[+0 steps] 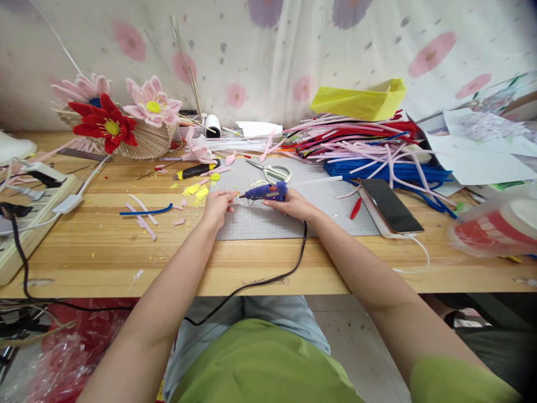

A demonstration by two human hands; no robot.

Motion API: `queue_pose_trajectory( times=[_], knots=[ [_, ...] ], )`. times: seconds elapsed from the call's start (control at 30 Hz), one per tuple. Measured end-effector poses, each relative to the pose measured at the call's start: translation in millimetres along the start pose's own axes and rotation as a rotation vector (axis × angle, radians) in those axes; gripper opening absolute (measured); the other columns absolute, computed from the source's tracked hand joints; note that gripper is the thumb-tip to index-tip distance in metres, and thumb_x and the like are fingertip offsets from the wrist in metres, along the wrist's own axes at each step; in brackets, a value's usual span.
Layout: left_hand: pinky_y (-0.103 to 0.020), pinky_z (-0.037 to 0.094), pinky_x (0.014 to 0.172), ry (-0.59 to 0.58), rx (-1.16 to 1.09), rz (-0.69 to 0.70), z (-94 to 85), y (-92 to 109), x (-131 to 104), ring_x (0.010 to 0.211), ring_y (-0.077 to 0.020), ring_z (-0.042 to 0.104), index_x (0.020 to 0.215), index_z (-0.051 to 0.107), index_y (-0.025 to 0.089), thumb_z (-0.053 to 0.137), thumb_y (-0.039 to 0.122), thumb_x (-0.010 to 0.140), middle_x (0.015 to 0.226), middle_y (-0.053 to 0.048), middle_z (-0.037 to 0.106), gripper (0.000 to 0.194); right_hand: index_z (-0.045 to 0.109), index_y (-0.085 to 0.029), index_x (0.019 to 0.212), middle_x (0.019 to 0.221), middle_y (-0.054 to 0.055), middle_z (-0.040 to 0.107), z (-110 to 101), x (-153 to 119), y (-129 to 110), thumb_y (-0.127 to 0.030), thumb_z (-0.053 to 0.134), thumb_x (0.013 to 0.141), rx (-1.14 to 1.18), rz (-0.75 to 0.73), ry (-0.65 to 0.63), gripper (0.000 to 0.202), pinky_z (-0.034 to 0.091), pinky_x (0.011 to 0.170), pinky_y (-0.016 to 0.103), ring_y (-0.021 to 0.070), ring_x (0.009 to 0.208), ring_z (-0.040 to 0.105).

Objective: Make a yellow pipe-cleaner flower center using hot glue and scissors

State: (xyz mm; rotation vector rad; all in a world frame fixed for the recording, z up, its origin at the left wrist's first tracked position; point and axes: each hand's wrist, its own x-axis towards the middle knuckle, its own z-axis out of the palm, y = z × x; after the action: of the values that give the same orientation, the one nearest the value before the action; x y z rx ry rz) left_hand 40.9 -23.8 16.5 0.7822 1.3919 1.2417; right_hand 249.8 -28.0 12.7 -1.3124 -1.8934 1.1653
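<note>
My right hand is closed round a blue hot glue gun, a clear glue stick jutting from its back end. The nozzle points left, right by the fingertips of my left hand. Those fingers are pinched together on something small, with a bit of yellow at the tips; its kind is too small to tell. Both hands are over a grey cutting mat. Behind the gun lie scissors with pale handles. Yellow scraps are scattered left of my left hand.
Fluffy red and pink flowers stand at the back left. Bundles of pipe cleaners fill the back right. A phone, a plastic-wrapped cup and a power strip flank the work area. The gun's black cord hangs over the front edge.
</note>
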Motion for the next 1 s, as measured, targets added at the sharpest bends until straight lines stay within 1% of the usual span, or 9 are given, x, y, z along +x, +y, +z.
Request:
queue_pose_trajectory(
  times=[0.13, 0.2, 0.33, 0.47, 0.6, 0.7, 0.8, 0.9, 1.0],
  knots=[
    [-0.017, 0.029, 0.039, -0.001, -0.013, -0.001, -0.7, -1, 1, 0.051, -0.0064, 0.043, 0.059, 0.062, 0.011, 0.072, 0.016, 0.056, 0.055, 0.001, 0.051, 0.011, 0.061, -0.021, 0.103, 0.057, -0.005, 0.05, -7, -2, 1, -0.059, 0.065, 0.069, 0.015, 0.038, 0.007, 0.051, 0.035, 0.048, 0.025, 0.0089, 0.048, 0.042],
    [-0.017, 0.029, 0.039, -0.003, -0.026, 0.006, -0.9, -1, 1, 0.053, -0.0065, 0.044, 0.06, 0.063, 0.011, 0.074, 0.017, 0.053, 0.056, 0.0, 0.052, 0.015, 0.06, -0.021, 0.098, 0.057, -0.004, 0.051, -11, -3, 0, -0.06, 0.066, 0.068, 0.024, 0.05, 0.053, 0.049, 0.035, 0.047, 0.025, 0.009, 0.048, 0.042],
    [-0.017, 0.028, 0.039, 0.002, -0.056, 0.004, -0.9, 1, -1, 0.053, -0.0061, 0.043, 0.061, 0.062, 0.012, 0.075, 0.019, 0.051, 0.058, 0.001, 0.053, 0.018, 0.057, -0.02, 0.079, 0.057, -0.003, 0.052, -21, -7, -3, -0.061, 0.066, 0.068, 0.033, 0.076, 0.136, 0.043, 0.034, 0.045, 0.025, 0.0082, 0.047, 0.042],
    [-0.016, 0.027, 0.04, -0.002, -0.079, -0.004, -1.3, 4, -3, 0.052, -0.0051, 0.043, 0.061, 0.06, 0.012, 0.076, 0.02, 0.049, 0.058, 0.002, 0.053, 0.021, 0.054, -0.021, 0.072, 0.053, -0.004, 0.049, -26, -9, -2, -0.061, 0.067, 0.066, 0.074, 0.084, 0.218, 0.043, 0.031, 0.041, 0.024, 0.007, 0.043, 0.039],
    [-0.016, 0.027, 0.04, 0.005, -0.094, -0.006, -2.1, 5, -3, 0.05, -0.0043, 0.041, 0.06, 0.058, 0.012, 0.078, 0.021, 0.046, 0.055, 0.004, 0.049, 0.026, 0.053, -0.02, 0.068, 0.052, -0.003, 0.05, -28, -7, 4, -0.063, 0.07, 0.062, 0.14, 0.085, 0.326, 0.047, 0.031, 0.039, 0.022, 0.0061, 0.042, 0.039],
    [-0.017, 0.027, 0.039, 0.007, -0.093, 0.006, -2.4, 3, -1, 0.049, -0.0039, 0.038, 0.06, 0.057, 0.013, 0.08, 0.022, 0.046, 0.053, 0.005, 0.047, 0.028, 0.052, -0.019, 0.064, 0.049, -0.003, 0.049, -28, -3, 9, -0.061, 0.07, 0.063, 0.153, 0.095, 0.393, 0.046, 0.031, 0.038, 0.022, 0.006, 0.042, 0.039],
    [-0.018, 0.028, 0.039, 0.031, -0.071, 0.074, -3.4, 1, 3, 0.05, -0.0049, 0.04, 0.062, 0.059, 0.013, 0.079, 0.024, 0.05, 0.057, 0.004, 0.05, 0.026, 0.052, -0.019, 0.06, 0.046, -0.003, 0.048, -29, 0, 15, -0.06, 0.069, 0.065, 0.144, 0.114, 0.456, 0.045, 0.031, 0.039, 0.022, 0.0066, 0.041, 0.039],
    [-0.019, 0.033, 0.04, 0.056, -0.022, 0.21, -7.1, 0, 8, 0.052, -0.006, 0.043, 0.066, 0.062, 0.013, 0.077, 0.027, 0.054, 0.061, 0.003, 0.054, 0.024, 0.052, -0.019, 0.059, 0.045, -0.003, 0.048, -30, 2, 20, -0.061, 0.067, 0.065, 0.12, 0.134, 0.536, 0.045, 0.032, 0.04, 0.023, 0.0076, 0.041, 0.04],
    [-0.019, 0.036, 0.042, 0.093, 0.034, 0.32, -13.7, 3, 12, 0.05, -0.0056, 0.041, 0.067, 0.063, 0.013, 0.077, 0.029, 0.057, 0.057, 0.004, 0.051, 0.023, 0.056, -0.018, 0.062, 0.049, -0.001, 0.052, -35, 4, 26, -0.062, 0.064, 0.066, 0.04, 0.162, 0.651, 0.045, 0.036, 0.045, 0.025, 0.0101, 0.046, 0.045]
  ],
)
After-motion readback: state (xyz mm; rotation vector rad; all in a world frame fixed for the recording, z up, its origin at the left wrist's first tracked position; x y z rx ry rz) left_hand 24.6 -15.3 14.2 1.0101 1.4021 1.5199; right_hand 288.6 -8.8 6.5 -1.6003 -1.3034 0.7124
